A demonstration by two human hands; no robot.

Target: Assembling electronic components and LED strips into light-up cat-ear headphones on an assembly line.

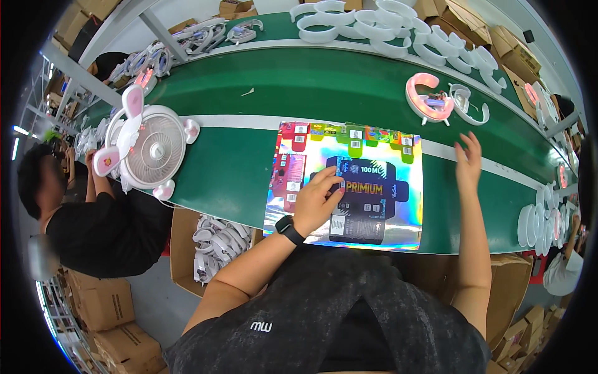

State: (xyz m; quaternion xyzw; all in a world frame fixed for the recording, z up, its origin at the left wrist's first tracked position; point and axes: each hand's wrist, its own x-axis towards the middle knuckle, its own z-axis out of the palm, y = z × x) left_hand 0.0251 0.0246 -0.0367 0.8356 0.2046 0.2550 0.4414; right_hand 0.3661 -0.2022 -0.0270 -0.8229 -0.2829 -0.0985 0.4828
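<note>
A shiny holographic printed sheet (pixel 406 218), showing unfolded box shapes, lies on the green bench in front of me. My left hand (pixel 317 198) rests on the sheet's dark printed panel, fingers stretched out and gripping nothing. A dark watch (pixel 289 229) is on that wrist. To the right of the sheet, my right hand (pixel 468 165) is raised with its fingers apart and nothing in them. Just beyond it are a C-shaped part (pixel 412 96) glowing pink with wiring inside and a white C-shaped shell (pixel 461 100), both on the belt.
A white fan with rabbit ears (pixel 154 146) stands at the left. White rings (pixel 324 28) line the far shelf; more rings (pixel 529 224) sit at the right. A carton (pixel 182 249) below the bench holds white parts. One person (pixel 99 230) sits at the left, another (pixel 564 271) at the far right.
</note>
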